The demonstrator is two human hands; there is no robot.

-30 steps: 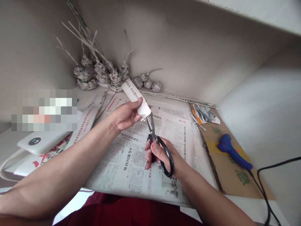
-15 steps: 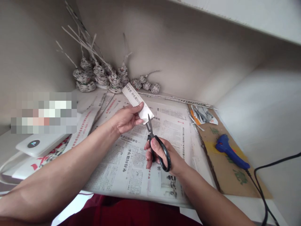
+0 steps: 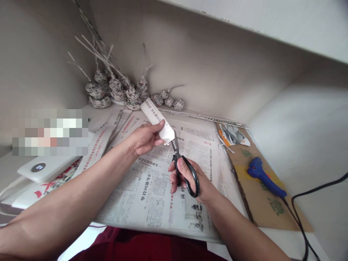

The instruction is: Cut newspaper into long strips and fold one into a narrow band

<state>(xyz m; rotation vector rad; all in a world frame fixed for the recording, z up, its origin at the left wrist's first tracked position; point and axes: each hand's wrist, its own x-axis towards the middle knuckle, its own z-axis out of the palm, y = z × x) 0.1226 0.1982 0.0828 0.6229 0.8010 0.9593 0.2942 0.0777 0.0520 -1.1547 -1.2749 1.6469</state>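
Between the thumb and fingers of my left hand (image 3: pixel 148 137) is a folded strip of newspaper (image 3: pixel 153 112), printed along its far part and plain white near the closer end. My right hand (image 3: pixel 191 175) grips a pair of scissors (image 3: pixel 178 152) with black handles, thumb through one loop. The blades are slightly apart, right at the strip's near corner. That corner now looks trimmed at a slant. Beneath both hands lie newspaper sheets (image 3: pixel 157 188) spread over the table.
Several woven paper gourds (image 3: pixel 133 98) and small woven balls (image 3: pixel 178 104) stand at the back left. Thin paper rods (image 3: pixel 201 117) lie along the wall. On cardboard (image 3: pixel 244 163) at right rests a blue glue gun (image 3: pixel 265 177) with a black cable. A white device (image 3: pixel 49 166) is at left.
The scissors have shifted slightly right, to the edge of the strip, and their blades have parted more. The strip's near corner has been cut off. My left hand keeps its hold.
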